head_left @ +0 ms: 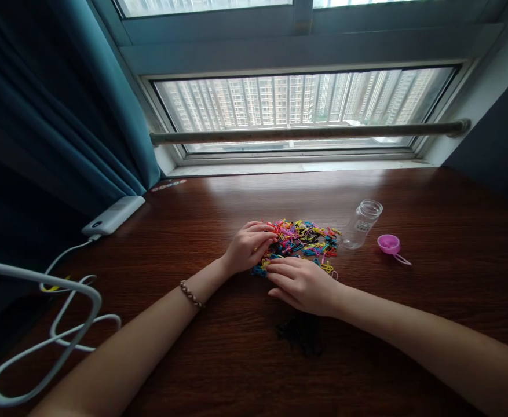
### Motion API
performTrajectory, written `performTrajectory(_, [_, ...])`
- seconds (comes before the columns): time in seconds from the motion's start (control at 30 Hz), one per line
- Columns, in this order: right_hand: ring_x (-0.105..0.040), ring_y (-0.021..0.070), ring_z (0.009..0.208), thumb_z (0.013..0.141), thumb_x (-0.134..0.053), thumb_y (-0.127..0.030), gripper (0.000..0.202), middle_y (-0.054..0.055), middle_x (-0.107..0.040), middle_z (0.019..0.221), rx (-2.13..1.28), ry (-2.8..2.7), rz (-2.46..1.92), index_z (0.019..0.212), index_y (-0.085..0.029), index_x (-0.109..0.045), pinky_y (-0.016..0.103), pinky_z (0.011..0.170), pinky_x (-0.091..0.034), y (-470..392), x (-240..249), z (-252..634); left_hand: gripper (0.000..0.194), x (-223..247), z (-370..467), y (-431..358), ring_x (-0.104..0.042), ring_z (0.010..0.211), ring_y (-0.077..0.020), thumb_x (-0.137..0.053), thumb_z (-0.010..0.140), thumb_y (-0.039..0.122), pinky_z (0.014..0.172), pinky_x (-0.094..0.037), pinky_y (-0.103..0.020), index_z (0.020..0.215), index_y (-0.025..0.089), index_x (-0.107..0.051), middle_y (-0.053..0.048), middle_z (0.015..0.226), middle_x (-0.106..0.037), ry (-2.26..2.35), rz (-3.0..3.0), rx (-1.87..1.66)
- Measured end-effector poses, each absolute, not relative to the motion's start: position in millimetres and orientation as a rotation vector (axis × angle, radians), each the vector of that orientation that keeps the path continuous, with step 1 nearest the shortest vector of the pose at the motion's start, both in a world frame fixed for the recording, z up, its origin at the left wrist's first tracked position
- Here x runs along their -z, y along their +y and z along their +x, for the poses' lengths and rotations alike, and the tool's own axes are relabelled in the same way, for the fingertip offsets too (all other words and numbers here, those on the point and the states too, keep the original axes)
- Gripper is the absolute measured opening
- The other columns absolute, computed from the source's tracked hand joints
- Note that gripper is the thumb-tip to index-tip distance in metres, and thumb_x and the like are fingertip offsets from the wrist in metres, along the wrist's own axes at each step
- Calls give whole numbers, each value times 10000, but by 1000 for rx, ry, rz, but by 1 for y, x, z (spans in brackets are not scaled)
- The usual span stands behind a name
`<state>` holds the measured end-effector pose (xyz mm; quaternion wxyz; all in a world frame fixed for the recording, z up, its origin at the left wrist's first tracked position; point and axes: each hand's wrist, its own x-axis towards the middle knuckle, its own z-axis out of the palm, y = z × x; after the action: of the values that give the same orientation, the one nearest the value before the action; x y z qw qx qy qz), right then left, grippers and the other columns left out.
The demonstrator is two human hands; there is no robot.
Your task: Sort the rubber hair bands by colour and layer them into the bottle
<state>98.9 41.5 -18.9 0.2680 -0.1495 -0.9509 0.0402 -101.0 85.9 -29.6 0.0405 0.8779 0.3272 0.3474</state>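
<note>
A loose pile of small multicoloured bands point(308, 236) lies on the dark wooden table. My left hand point(250, 248) rests at the pile's left edge, fingers spread over the bands. Along the near edge of the pile is my right hand point(302, 284), its fingers extended and touching bands. No object shows in either hand, though the fingertips are partly hidden. Nearer to me, below my right hand, sits a small heap of black bands point(300, 335). Right of the colourful pile stands a clear open bottle point(361, 226), and beyond it lies a pink cap with a loop point(389, 244).
The wooden table point(219, 202) reaches to a window with a metal rail point(280, 136). At the left are a white power bank point(113, 215), a looping white cable point(77, 284) and a blue curtain point(106, 116). A strip of small round stickers point(168, 185) lies near the curtain.
</note>
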Motion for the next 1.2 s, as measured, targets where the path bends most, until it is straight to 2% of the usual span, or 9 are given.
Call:
performTrajectory(0.13, [-580, 167, 866, 872, -432, -247, 195, 83, -646, 845, -128, -2479, -430, 826, -158, -599, 302, 783, -470, 44, 17, 103, 159, 28, -101, 87, -571, 866, -176, -529, 791, 185, 828, -438, -332, 919, 169, -624, -70, 899, -638, 1180, 2477, -1212])
performTrajectory(0.23, [-581, 155, 797, 861, -439, -204, 187, 65, -650, 813, -229, -2365, -607, 796, -164, -610, 290, 751, -465, 53, 17, 107, 80, 24, -101, 88, -542, 819, -176, -567, 764, 211, 769, -444, -313, 791, 171, -630, -50, 807, -609, 1235, 2409, -1153])
performTrajectory(0.37, [-576, 171, 794, 832, -486, -188, 144, 50, -661, 824, -346, -2155, -852, 835, -191, -630, 316, 761, -455, 73, 20, 112, 67, 20, -101, 90, -493, 890, -196, -618, 722, 257, 828, -404, -341, 739, 197, -644, -38, 833, -586, 1189, 2482, -937])
performTrajectory(0.53, [-537, 193, 896, 824, -479, -156, 197, 35, -662, 944, -409, -2267, -731, 926, -212, -638, 376, 839, -431, 85, 28, 114, 71, 22, -99, 91, -463, 955, -213, -656, 677, 236, 898, -351, -371, 746, 216, -653, -33, 896, -586, 1197, 2503, -823])
performTrajectory(0.67, [-487, 209, 989, 843, -437, -152, 256, 45, -633, 1047, -401, -2309, -695, 1019, -210, -613, 413, 889, -410, 84, 34, 113, 35, 25, -101, 94, -478, 940, -205, -633, 707, 229, 893, -362, -367, 719, 197, -640, -39, 867, -607, 1164, 2413, -916])
performTrajectory(0.83, [-449, 211, 1036, 853, -404, -142, 296, 49, -609, 1103, -400, -2349, -701, 1086, -200, -578, 424, 918, -394, 85, 37, 113, 115, 26, -104, 98, -506, 940, -197, -587, 767, 276, 884, -387, -356, 773, 180, -650, -60, 851, -627, 1111, 2246, -1039])
performTrajectory(0.97, [-447, 207, 1042, 859, -389, -139, 290, 53, -612, 1094, -403, -2363, -685, 1061, -199, -588, 429, 925, -388, 85, 37, 113, 162, 29, -104, 98, -544, 896, -187, -593, 760, 303, 842, -423, -328, 800, 157, -652, -77, 877, -614, 1161, 2087, -1100])
performTrajectory(1.2, [-407, 222, 1087, 816, -416, -99, 371, 40, -574, 1167, -374, -2453, -669, 1135, -226, -558, 451, 947, -370, 84, 40, 114, 205, 34, -106, 101, -576, 814, -182, -631, 713, 332, 748, -474, -310, 775, 137, -646, -70, 815, -627, 1229, 1923, -1189])
